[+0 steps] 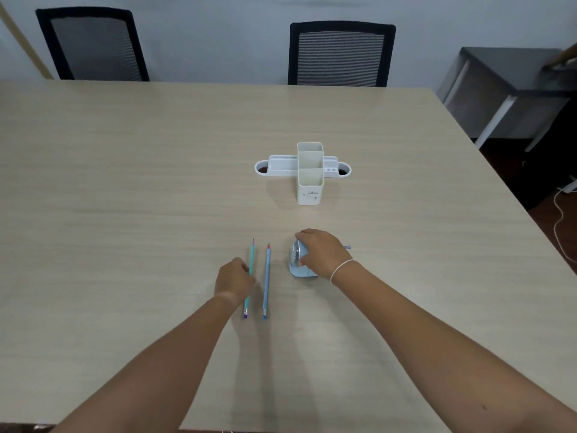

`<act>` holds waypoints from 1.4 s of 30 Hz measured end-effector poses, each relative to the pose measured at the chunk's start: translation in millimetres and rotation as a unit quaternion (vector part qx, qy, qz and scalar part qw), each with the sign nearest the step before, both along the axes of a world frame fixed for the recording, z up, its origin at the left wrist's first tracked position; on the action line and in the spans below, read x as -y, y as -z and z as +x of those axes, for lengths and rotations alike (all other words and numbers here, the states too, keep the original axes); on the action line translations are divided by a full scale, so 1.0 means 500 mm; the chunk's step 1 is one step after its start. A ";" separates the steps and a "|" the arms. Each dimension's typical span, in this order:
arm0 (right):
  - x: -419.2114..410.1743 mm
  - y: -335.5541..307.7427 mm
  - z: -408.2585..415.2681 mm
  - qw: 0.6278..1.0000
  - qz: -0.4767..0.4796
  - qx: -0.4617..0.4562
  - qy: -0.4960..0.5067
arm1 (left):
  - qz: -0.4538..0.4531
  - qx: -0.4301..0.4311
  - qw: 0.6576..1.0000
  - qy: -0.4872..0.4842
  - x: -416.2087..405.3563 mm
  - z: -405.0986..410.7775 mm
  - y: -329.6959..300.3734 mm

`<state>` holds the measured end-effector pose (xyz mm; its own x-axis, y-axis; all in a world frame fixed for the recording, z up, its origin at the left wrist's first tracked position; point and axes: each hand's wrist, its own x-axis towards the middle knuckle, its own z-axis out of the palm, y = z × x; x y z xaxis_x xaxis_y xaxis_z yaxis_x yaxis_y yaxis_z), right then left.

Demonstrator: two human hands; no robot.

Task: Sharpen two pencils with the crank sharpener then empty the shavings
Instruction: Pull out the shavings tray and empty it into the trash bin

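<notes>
1. The left hand (234,280) is curling its fingers down onto the teal wooden pencil with the purple eraser end (249,278), at about mid-length. The fingertips are hidden behind the knuckles, so I cannot tell whether they are already pinching it or only touching it.
2. The right hand (318,250) is lying over the top of the pale blue plastic crank sharpener (298,260), with the fingers spread and wrapped around its body, pressing it onto the table (a steadying hold, by the look of it). A thin white band is sitting on that wrist.
3. The light blue wooden pencil with the red tip (266,281) is lying flat just beside the teal one, parallel to it and untouched, between the left hand and the sharpener.
4. The sharpener's grey metal crank handle (347,247) is poking out on the far right of the hand, with nobody turning it.
5. Further out, a white plastic desk organiser with two square cups (309,173) is standing in the middle of the pale wood-grain table (125,182), well apart from both hands.
6. Judging progress: neither pencil is in the sharpener, so the task is looking barely started. Both sharpenings and the emptying of shavings are left.
</notes>
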<state>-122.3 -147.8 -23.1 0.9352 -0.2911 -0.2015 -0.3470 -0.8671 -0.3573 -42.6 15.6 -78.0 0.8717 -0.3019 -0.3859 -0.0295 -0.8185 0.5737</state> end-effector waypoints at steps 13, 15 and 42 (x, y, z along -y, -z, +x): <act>0.003 0.004 -0.001 1.000 0.001 0.002 -0.012 | 0.005 0.021 1.000 0.004 -0.002 -0.003 0.001; 0.006 -0.003 -0.005 1.000 0.020 -0.002 -0.015 | -0.004 0.029 1.000 0.009 0.005 0.000 -0.008; 0.094 0.138 -0.090 0.944 0.296 0.024 0.147 | -0.067 0.151 0.944 0.287 0.128 -0.053 -0.054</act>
<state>-167.5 -194.7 -92.1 0.8440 -0.3883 -0.3701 -0.5125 -0.3802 -0.7699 -68.9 -48.5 -51.1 0.6145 -0.7858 -0.0700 -0.6246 -0.5388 0.5653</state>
